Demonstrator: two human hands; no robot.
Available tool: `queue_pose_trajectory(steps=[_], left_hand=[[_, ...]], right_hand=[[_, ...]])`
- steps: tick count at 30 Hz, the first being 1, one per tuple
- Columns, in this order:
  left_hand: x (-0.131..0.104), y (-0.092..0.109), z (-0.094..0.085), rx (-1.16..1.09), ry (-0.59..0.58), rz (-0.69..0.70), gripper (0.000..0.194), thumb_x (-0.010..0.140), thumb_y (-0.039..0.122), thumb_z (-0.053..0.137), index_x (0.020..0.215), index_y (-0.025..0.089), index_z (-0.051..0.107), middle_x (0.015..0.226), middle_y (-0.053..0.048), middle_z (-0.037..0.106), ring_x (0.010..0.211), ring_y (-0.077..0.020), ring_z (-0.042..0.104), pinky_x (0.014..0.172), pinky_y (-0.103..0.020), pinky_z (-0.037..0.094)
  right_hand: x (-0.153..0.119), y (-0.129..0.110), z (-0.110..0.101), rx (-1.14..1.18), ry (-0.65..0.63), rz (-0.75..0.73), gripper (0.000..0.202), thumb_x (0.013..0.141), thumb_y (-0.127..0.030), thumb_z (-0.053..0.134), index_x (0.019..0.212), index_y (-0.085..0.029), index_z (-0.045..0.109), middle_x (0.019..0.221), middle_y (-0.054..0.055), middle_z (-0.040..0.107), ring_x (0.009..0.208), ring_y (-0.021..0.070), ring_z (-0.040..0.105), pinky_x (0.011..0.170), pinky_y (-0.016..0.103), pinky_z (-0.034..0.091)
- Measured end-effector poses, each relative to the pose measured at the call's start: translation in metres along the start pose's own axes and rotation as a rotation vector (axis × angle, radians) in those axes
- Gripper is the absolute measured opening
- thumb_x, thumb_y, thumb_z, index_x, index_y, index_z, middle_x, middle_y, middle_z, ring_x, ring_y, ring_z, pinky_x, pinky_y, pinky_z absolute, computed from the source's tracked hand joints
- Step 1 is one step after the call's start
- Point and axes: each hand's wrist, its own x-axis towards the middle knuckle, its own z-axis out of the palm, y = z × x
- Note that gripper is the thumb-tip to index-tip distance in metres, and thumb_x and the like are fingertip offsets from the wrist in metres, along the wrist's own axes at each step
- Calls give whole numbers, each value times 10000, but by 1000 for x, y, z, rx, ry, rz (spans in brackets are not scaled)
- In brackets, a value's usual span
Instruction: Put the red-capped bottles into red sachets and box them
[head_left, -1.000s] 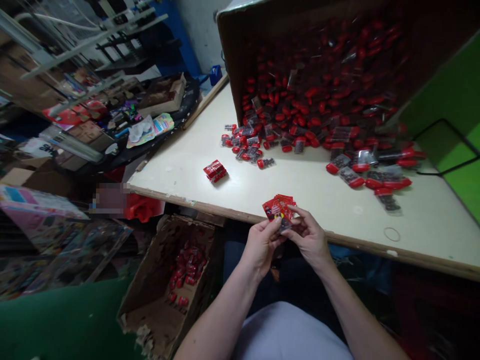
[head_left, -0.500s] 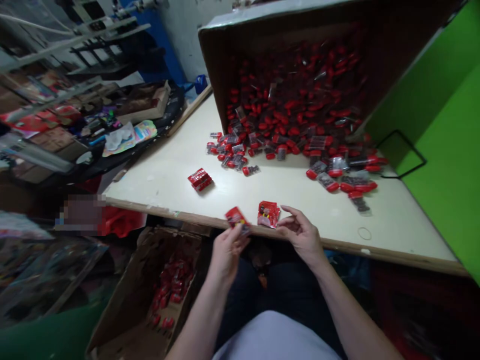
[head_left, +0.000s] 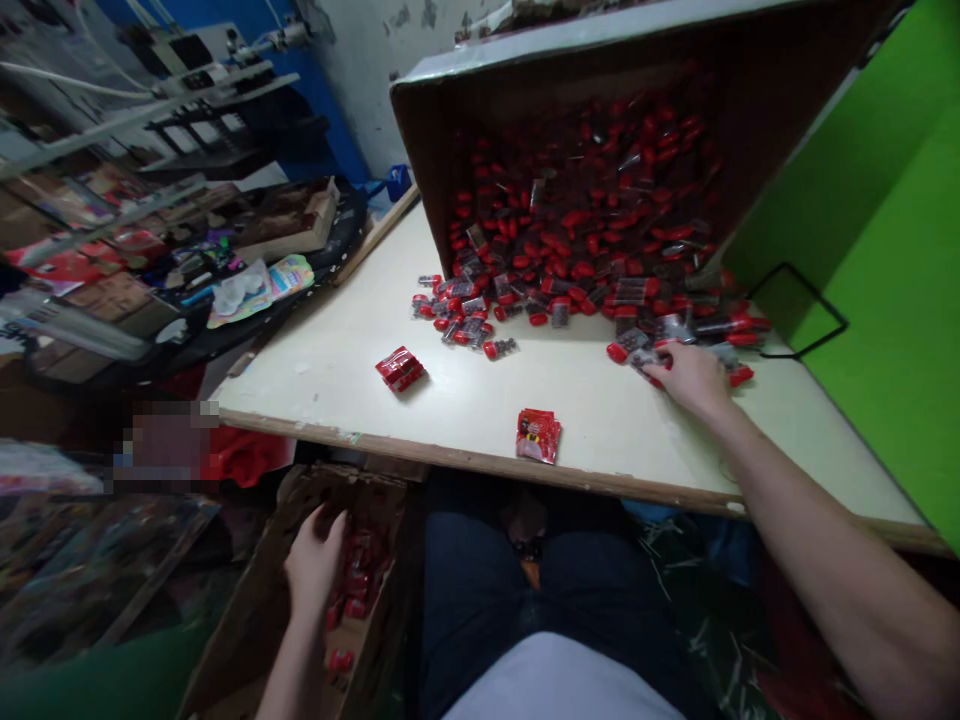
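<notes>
The left hand (head_left: 315,560), thumb and fingers parted with nothing visible between, hangs over a cardboard box (head_left: 247,625) holding red packets (head_left: 362,552). Beyond, red printed sachets (head_left: 537,437) lie stacked near the table's (head_left: 465,410) edge. Farther, the right hand (head_left: 694,380) bends its fingers onto clear red-ended packets (head_left: 639,358), any grip unclear.

A scuffed grey wall (head_left: 360,60) rises behind the white table (head_left: 465,410), beside a bright green panel (head_left: 900,200).
</notes>
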Motion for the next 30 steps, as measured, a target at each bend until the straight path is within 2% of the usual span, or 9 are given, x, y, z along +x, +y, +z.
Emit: queue_pose_trajectory(steps=[2, 6, 9, 14, 17, 21, 23, 25, 30], left_hand=[[-21, 52, 21, -221, -78, 178, 321, 704, 434, 599, 928, 211, 657, 923, -73, 693, 869, -246, 618, 788, -319, 436], [-62, 154, 74, -427, -391, 411, 261, 726, 452, 601, 752, 198, 654, 721, -53, 657, 700, -196, 575, 689, -285, 414], [-79, 196, 110, -310, -477, 469, 272, 654, 454, 684, 703, 192, 627, 669, -45, 620, 657, -186, 546, 647, -286, 373], [-80, 206, 138, -142, -500, 469, 225, 683, 403, 676, 637, 200, 593, 648, -48, 605, 641, -184, 531, 611, -285, 331], [-77, 202, 139, -174, -515, 463, 210, 694, 368, 663, 591, 194, 605, 618, -46, 603, 616, -174, 523, 588, -280, 321], [-74, 197, 134, -261, -570, 467, 190, 712, 338, 630, 598, 192, 673, 572, -39, 610, 577, -159, 507, 592, -280, 324], [-71, 194, 132, -303, -585, 465, 194, 717, 334, 612, 618, 192, 698, 565, -36, 616, 582, -161, 507, 598, -280, 324], [-69, 191, 130, -332, -596, 450, 222, 726, 350, 591, 642, 184, 712, 572, -35, 623, 598, -167, 514, 593, -278, 325], [-68, 192, 121, -478, -602, 380, 306, 731, 417, 564, 637, 161, 702, 571, -28, 609, 589, -151, 494, 576, -258, 336]], right_hand=[[0, -6, -1, 13, -89, -4, 425, 681, -408, 666, 1002, -131, 704, 825, 165, 695, 703, 280, 607, 596, 345, 394], [-19, -17, -4, 123, -179, -146, 309, 673, -432, 668, 864, -198, 736, 776, 97, 704, 678, 251, 609, 588, 327, 405], [-45, -24, -2, 359, -90, -306, 279, 742, -377, 616, 957, -229, 713, 941, 63, 696, 735, 208, 618, 649, 325, 458], [-80, -29, 8, 567, -101, -469, 284, 778, -171, 485, 938, -228, 713, 1090, 45, 649, 975, 202, 609, 899, 372, 455], [-92, -32, 13, 585, -54, -409, 340, 794, -127, 415, 942, -219, 707, 1189, 42, 615, 1083, 195, 568, 978, 373, 403], [-102, -45, 20, 434, 110, -131, 376, 810, -335, 523, 1111, -138, 632, 1089, 141, 637, 951, 257, 601, 871, 413, 450], [-104, -51, 24, 313, 104, -29, 494, 746, -427, 603, 1115, -100, 621, 970, 165, 653, 874, 288, 602, 803, 425, 461], [-103, -55, 28, 262, 58, 24, 471, 722, -438, 618, 1059, -110, 642, 883, 149, 661, 823, 289, 602, 753, 410, 463], [-111, -63, 17, 508, 14, 35, 342, 776, -446, 559, 967, -176, 649, 825, 84, 661, 741, 239, 605, 689, 361, 468]])
